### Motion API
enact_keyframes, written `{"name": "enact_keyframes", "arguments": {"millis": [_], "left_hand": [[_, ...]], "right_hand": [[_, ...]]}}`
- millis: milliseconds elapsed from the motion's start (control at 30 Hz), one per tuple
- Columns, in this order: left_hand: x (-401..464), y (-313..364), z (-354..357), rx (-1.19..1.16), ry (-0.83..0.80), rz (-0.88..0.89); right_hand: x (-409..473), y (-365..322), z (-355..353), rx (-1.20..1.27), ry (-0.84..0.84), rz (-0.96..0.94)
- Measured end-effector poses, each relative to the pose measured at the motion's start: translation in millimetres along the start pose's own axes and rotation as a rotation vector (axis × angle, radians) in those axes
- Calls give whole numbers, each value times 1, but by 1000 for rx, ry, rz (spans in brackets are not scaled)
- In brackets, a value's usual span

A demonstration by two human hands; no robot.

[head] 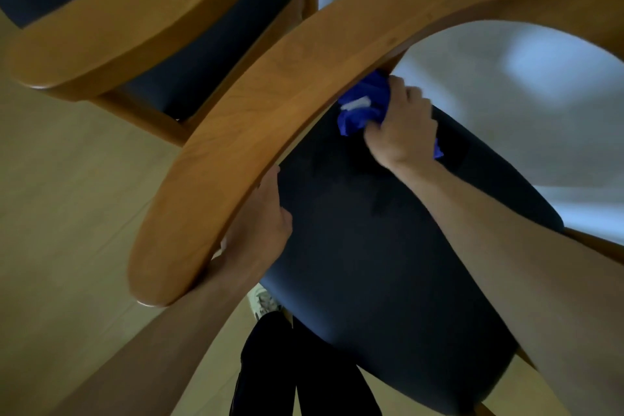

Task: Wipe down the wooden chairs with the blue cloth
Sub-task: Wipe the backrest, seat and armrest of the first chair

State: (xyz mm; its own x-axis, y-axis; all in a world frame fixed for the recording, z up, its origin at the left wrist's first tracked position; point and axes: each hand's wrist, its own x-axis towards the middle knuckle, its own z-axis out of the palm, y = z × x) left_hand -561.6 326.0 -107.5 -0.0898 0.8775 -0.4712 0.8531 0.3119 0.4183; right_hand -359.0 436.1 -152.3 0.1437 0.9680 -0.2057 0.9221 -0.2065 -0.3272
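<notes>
Two wooden chairs [256, 132], one blue cloth [363, 105]

the right hand [401, 127] holds a bunched blue cloth [363, 105] against the underside of the near wooden chair's curved backrest [270, 118], above its dark seat [388, 263], while the left hand [260, 223] grips the backrest's lower edge.

Cloth [363, 105] vivid blue; chair frame [270, 105] honey-brown — seat [371, 246] dark navy.

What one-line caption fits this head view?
Right hand presses crumpled blue cloth under curved wooden chair rail; left hand steadies it.
</notes>
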Motion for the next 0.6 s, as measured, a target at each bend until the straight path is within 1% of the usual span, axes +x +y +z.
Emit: {"name": "enact_keyframes", "arguments": {"millis": [67, 100, 200, 267, 300, 367, 433, 467, 500, 567, 600], "left_hand": [[2, -1, 0, 25, 37, 18], [2, -2, 1, 27, 36, 29], [-1, -3, 4, 7, 26, 55], [0, -4, 5, -15, 16, 45], [1, -4, 5, -17, 20, 47], [3, -3, 5, 0, 41, 70], [3, -5, 5, 19, 48, 79], [3, -6, 6, 38, 47, 75], [2, -7, 6, 59, 46, 68], [1, -8, 7, 90, 59, 67], [1, -8, 7, 102, 67, 74]], "right_hand": [[-11, -1, 10, -171, -37, -152], [-12, 3, 11, -193, -30, -206], [-6, 9, 9, -121, 22, -181], [-21, 0, 7, -105, -3, -246], [-34, -7, 8, -90, -46, -326], [-60, -16, 11, -54, -196, -495], [-67, -17, 6, 22, -343, -561], [-62, -16, 2, 82, -340, -532], [-54, -12, -1, 137, -262, -465], [-27, 0, -6, 193, -19, -216], [-12, 6, -10, 178, 76, -85]]}}
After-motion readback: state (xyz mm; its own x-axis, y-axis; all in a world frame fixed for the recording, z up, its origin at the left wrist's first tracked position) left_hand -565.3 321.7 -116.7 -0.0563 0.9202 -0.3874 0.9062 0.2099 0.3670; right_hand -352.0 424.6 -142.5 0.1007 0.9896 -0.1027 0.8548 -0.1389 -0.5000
